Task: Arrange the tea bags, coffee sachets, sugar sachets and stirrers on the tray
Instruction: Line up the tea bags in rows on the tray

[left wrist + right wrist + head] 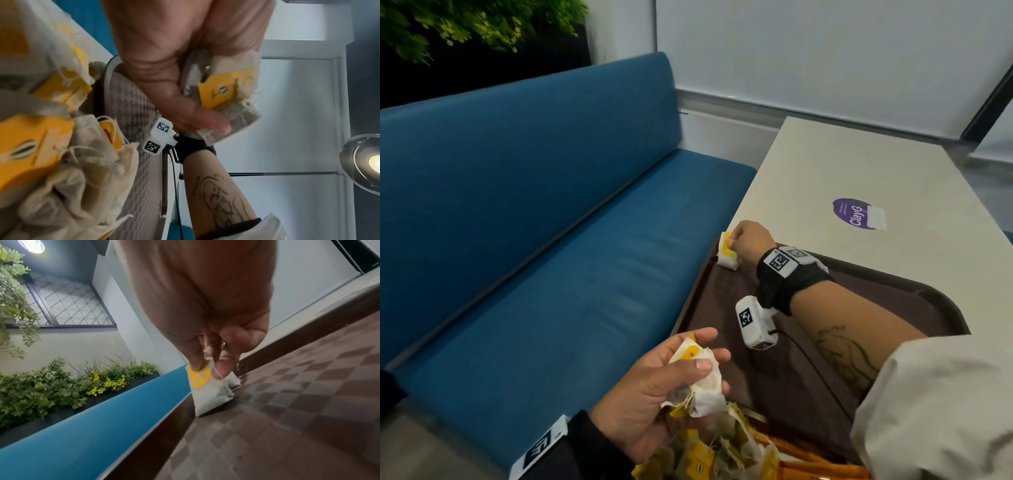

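- Nearest the head camera, at the lower edge, a loose heap of tea bags (709, 455) with yellow tags lies at the near end of the tray (914, 291); orange sachets (815, 460) lie just beside the heap, to its right.
- Left hand (654, 387): palm up, above the near left edge of the tray, fingers and thumb curled round a small bunch of tea bags (698, 377). The left wrist view shows the thumb (185, 104) pressing a yellow-tagged bag against the fingers.
- Tray: dark brown, with a chequered floor, resting on the pale table (859, 178); its left edge runs along the table edge beside the blue bench (534, 212).
- Right hand (751, 241): reaches across to the far left corner of the tray, fingertips pinched together on the top of a tea bag (726, 253). In the right wrist view this bag (207, 391) stands upright, its lower edge touching the tray floor by the rim.
- Right forearm: wears a black strap carrying white marker blocks (755, 320).
- Table, further right: a purple sticker (854, 214).
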Demonstrator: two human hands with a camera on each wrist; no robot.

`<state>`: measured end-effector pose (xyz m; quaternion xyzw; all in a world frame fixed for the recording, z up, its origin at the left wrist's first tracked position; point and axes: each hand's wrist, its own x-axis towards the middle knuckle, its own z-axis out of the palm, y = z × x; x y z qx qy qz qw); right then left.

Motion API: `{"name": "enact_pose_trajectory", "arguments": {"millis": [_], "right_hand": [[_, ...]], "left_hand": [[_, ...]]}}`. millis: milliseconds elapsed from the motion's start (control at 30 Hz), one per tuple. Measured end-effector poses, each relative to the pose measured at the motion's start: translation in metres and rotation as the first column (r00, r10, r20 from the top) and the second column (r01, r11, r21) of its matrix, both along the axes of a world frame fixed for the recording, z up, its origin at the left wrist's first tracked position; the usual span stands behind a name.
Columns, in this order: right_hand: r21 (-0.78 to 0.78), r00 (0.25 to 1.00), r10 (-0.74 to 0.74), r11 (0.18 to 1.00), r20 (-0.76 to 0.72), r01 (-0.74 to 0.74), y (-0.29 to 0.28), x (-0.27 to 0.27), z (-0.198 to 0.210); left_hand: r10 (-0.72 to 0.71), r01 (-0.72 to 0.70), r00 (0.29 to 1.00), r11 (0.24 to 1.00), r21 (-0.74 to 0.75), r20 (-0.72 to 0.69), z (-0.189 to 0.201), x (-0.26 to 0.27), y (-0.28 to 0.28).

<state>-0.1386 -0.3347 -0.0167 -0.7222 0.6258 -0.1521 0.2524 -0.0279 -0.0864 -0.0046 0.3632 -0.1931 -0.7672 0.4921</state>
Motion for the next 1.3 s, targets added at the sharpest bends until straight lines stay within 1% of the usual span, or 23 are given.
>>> {"name": "enact_pose_trajectory", "arguments": {"millis": [133, 300, 400, 600, 700, 733, 800, 867, 933, 1000, 1033, 1067, 1133, 1200, 1300], "right_hand": [[-0.004, 0.996, 0.028, 1.0, -0.081, -0.028, -0.007, 0.006, -0.002], [-0.053, 0.998, -0.041, 0.998, -0.054, 0.038, -0.01, 0.007, -0.003], [-0.062, 0.998, -0.035, 0.998, -0.056, 0.032, -0.01, 0.005, -0.002], [-0.1, 0.999, -0.046, 0.994, -0.027, 0.043, -0.01, 0.0, -0.002], [-0.188, 0.998, -0.057, 0.981, -0.04, 0.048, -0.001, -0.004, 0.012], [-0.211, 0.999, -0.048, 0.976, -0.003, 0.046, 0.007, -0.006, 0.02], [-0.193, 0.985, 0.03, 0.981, 0.169, 0.003, 0.029, -0.009, 0.04], [-0.11, 0.926, 0.132, 0.989, 0.354, -0.099, 0.066, -0.013, 0.062], [-0.034, 0.873, 0.218, 0.973, 0.436, -0.226, 0.108, -0.02, 0.084], [0.027, 0.862, 0.281, 0.946, 0.422, -0.322, 0.148, -0.027, 0.099], [0.047, 0.875, 0.307, 0.936, 0.374, -0.349, 0.165, -0.03, 0.103], [0.06, 0.895, 0.325, 0.932, 0.304, -0.358, 0.182, -0.032, 0.104], [0.065, 0.932, 0.308, 0.943, 0.191, -0.326, 0.209, -0.034, 0.1], [0.042, 0.948, 0.245, 0.965, 0.204, -0.258, 0.227, -0.039, 0.093], [0.064, 0.944, 0.112, 0.988, 0.312, -0.138, 0.238, -0.053, 0.09]], "left_hand": [[0.006, -0.006, 0.999, 1.0, 0.004, 0.041, -0.001, 0.001, 0.001], [0.012, -0.011, 0.998, 1.0, -0.004, 0.06, -0.003, 0.004, 0.002], [-0.006, 0.007, 0.994, 1.0, -0.007, 0.105, -0.007, 0.006, 0.001], [0.01, -0.01, 0.998, 1.0, 0.005, 0.07, 0.0, 0.003, 0.003], [0.027, -0.027, 0.998, 1.0, 0.008, 0.058, 0.008, 0.0, 0.004], [0.032, -0.033, 0.998, 0.999, 0.009, 0.055, 0.01, -0.001, 0.005], [0.04, -0.041, 0.999, 0.999, 0.014, 0.037, 0.013, -0.002, 0.006], [0.072, -0.073, 0.997, 0.997, 0.032, 0.007, 0.016, -0.003, 0.007], [0.115, -0.114, 0.993, 0.992, 0.058, -0.012, 0.018, -0.005, 0.006], [0.147, -0.146, 0.989, 0.987, 0.062, -0.013, 0.02, -0.008, 0.005], [0.152, -0.152, 0.988, 0.987, 0.051, -0.012, 0.021, -0.011, 0.005], [0.154, -0.153, 0.988, 0.987, 0.04, -0.012, 0.023, -0.013, 0.005], [0.156, -0.155, 0.987, 0.987, 0.029, -0.031, 0.025, -0.019, 0.005], [0.143, -0.142, 0.988, 0.99, 0.024, -0.052, 0.028, -0.023, 0.007], [0.112, -0.112, 0.993, 0.994, -0.001, -0.038, 0.031, -0.027, 0.01]]}}
